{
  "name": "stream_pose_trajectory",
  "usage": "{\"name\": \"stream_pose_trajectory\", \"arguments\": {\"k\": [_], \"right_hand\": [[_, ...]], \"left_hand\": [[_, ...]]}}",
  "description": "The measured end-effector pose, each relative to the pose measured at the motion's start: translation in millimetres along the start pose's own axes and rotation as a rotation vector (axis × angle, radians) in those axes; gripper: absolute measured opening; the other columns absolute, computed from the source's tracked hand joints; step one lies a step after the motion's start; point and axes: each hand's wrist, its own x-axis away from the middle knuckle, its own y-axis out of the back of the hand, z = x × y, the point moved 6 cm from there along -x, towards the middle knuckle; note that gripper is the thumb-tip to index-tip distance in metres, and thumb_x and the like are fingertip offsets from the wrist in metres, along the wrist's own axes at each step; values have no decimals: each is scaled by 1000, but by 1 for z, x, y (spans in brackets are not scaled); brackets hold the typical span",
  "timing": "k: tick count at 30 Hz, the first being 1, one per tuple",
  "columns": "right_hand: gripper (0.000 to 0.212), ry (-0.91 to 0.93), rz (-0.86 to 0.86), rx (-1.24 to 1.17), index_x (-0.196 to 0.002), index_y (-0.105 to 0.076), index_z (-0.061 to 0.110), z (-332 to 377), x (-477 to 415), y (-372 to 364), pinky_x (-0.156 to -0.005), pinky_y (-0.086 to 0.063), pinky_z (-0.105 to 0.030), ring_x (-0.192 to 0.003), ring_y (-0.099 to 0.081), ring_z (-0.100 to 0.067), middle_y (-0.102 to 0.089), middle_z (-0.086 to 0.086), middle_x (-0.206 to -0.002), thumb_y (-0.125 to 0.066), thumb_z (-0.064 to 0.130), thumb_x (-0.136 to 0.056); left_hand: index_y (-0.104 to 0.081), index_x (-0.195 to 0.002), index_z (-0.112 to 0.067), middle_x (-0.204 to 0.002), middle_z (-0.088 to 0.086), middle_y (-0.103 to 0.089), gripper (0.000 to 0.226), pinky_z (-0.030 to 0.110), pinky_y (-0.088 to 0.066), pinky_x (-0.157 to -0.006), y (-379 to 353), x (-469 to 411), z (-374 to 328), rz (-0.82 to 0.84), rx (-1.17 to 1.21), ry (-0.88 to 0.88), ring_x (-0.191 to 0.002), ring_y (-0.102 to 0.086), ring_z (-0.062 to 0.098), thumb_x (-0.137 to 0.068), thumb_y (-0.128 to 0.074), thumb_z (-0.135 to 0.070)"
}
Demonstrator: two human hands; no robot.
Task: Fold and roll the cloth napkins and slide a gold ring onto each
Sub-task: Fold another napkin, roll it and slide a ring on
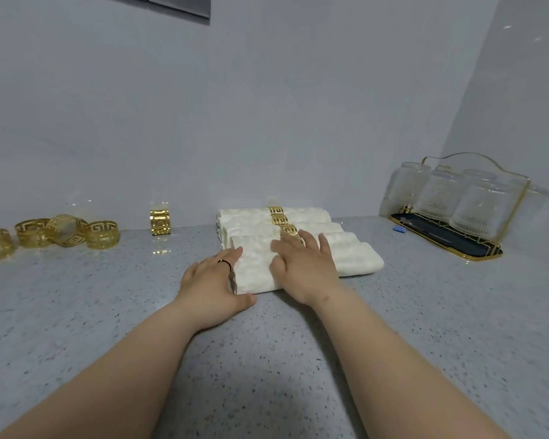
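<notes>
Hands flat on front napkin

Spare rings left of napkins; glasses right.

Cream, faintly mottled napkins — gold fret-patterned rings — on a grey speckled counter.

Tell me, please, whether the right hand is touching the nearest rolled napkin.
Touching. The head view shows the right hand lying flat on top of the nearest rolled napkin, fingers spread across the cloth with no gap visible.
</notes>
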Motion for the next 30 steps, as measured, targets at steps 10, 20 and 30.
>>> {"name": "stream_pose_trajectory", "arguments": {"k": [10,20,30], "right_hand": [[46,14,-34,63,-142,-30,22,0,5,2,-114,13,-38,-144,-3,-15,-21,7,-153,-26,26,-96],[47,-8,-36,115,-143,-28,21,-5,2,1,-114,11,-37,-144,-4,-16,-16,6,-155,-25,29,-96],[46,203,-118,8,-135,-43,15,41,42,21,-113,7,-26,-139,-25,-16,-36,-1,-147,-26,28,-94]], "left_hand": [[-9,-147,-21,-155,-5,-10,78,32,0,-115,-1,1,1,1,-26,22,-142,-9,13,-87,-55,-41],[-7,-147,-20,-155,-4,-9,77,32,1,-115,-2,-1,3,-20,-39,13,-142,-9,13,-89,-52,-42],[-18,-145,-20,-150,-2,-25,87,30,-18,-113,12,19,1,-162,66,0,-137,-24,17,-77,-64,-48]]}}
